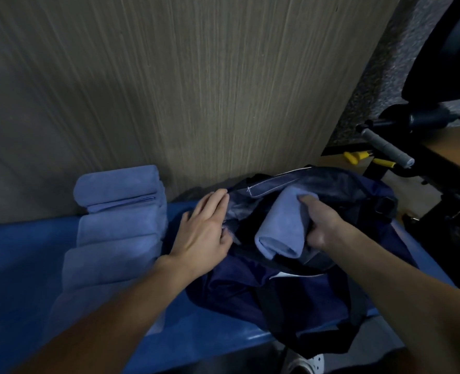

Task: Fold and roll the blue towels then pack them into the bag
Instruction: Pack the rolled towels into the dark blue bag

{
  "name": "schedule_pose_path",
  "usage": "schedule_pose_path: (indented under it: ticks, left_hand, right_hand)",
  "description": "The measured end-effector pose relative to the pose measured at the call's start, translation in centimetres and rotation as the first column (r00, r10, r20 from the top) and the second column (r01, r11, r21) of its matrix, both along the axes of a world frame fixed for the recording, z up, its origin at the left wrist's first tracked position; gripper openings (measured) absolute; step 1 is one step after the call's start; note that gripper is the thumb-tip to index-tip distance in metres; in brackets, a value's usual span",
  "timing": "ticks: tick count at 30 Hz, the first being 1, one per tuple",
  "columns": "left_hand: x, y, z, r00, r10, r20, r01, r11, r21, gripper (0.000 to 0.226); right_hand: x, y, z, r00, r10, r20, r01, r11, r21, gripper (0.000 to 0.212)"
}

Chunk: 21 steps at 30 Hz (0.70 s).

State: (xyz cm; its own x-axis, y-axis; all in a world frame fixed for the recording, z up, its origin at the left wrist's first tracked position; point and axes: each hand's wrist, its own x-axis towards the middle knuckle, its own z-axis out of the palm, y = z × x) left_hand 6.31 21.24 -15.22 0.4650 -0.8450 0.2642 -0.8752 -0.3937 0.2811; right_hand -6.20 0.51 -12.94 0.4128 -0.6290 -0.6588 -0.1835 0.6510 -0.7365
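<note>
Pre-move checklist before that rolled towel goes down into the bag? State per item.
1. Right hand grips the rolled towel: ok.
2. Towel keeps its roll, no loose end hanging: ok.
3. Left hand rests flat on the rim of the bag, mouth open: ok.
4. Towel sits over the bag's mouth: ok.
5. Room inside the bag: cannot tell, the interior is dark.
6. Other towels stacked on the bench, left of the bag: ok.
</note>
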Motion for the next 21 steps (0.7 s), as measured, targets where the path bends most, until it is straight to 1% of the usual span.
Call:
schedule_pose_path:
  ticks: [2,4,6,7,9,10,12,13,14,17,18,21]
  left_hand:
    - [-0.1,-0.1,0.1,0.999,-0.004,-0.053,0.003,1.0,-0.008,0.074]
    - [0.0,0.0,0.0,0.994,-0.009,-0.11,0.006,1.0,-0.023,0.078]
    - [0.0,0.1,-0.1,0.985,-0.012,-0.174,0.006,0.999,-0.032,0.08]
    - [0.0,0.1,-0.2,0.981,-0.018,-0.193,0.011,0.999,-0.038,0.08]
    - [0.1,0.2,-0.2,0.978,-0.035,-0.204,0.026,0.999,-0.046,0.081]
    - [0.3,0.3,-0.2,0.978,-0.04,-0.202,0.03,0.998,-0.051,0.081]
    - [0.6,0.5,-0.3,0.977,-0.034,-0.21,0.023,0.998,-0.054,0.082]
    - [0.7,0.6,-0.4,0.976,-0.029,-0.215,0.018,0.999,-0.05,0.082]
    - [0.7,0.8,-0.4,0.975,-0.024,-0.219,0.014,0.999,-0.047,0.082]
    - [0.5,0.9,-0.2,0.97,-0.023,-0.241,0.012,0.999,-0.047,0.083]
    - [0.4,0.9,0.0,0.967,-0.026,-0.254,0.013,0.999,-0.052,0.083]
    - [0.2,1.0,0.5,0.962,-0.026,-0.272,0.007,0.997,-0.071,0.084]
  right_hand:
    - [0.8,0.2,-1.4,0.999,0.004,-0.032,-0.006,0.999,-0.049,0.053]
    - [1.4,1.0,-2.4,0.994,0.102,-0.048,-0.106,0.992,-0.074,0.047]
    - [1.9,2.4,-2.9,0.964,0.247,-0.095,-0.255,0.962,-0.092,0.054]
    - [2.1,2.9,-3.2,0.952,0.285,-0.112,-0.298,0.946,-0.125,0.055]
    - [2.2,3.3,-3.4,0.942,0.303,-0.145,-0.328,0.923,-0.203,0.049]
    - [2.1,3.3,-3.3,0.934,0.331,-0.133,-0.352,0.913,-0.205,0.044]
    - [2.0,3.2,-3.4,0.911,0.412,-0.031,-0.411,0.897,-0.165,0.033]
    - [1.9,3.1,-3.7,0.904,0.427,-0.009,-0.423,0.892,-0.158,0.031]
    - [2.0,3.3,-3.9,0.909,0.414,-0.034,-0.414,0.893,-0.177,0.031]
    - [2.7,4.3,-4.2,0.923,0.336,-0.189,-0.379,0.879,-0.289,0.042]
    - [2.7,4.5,-4.1,0.917,0.341,-0.205,-0.391,0.871,-0.297,0.043]
    - [2.7,5.1,-3.9,0.887,0.456,-0.074,-0.46,0.855,-0.241,0.034]
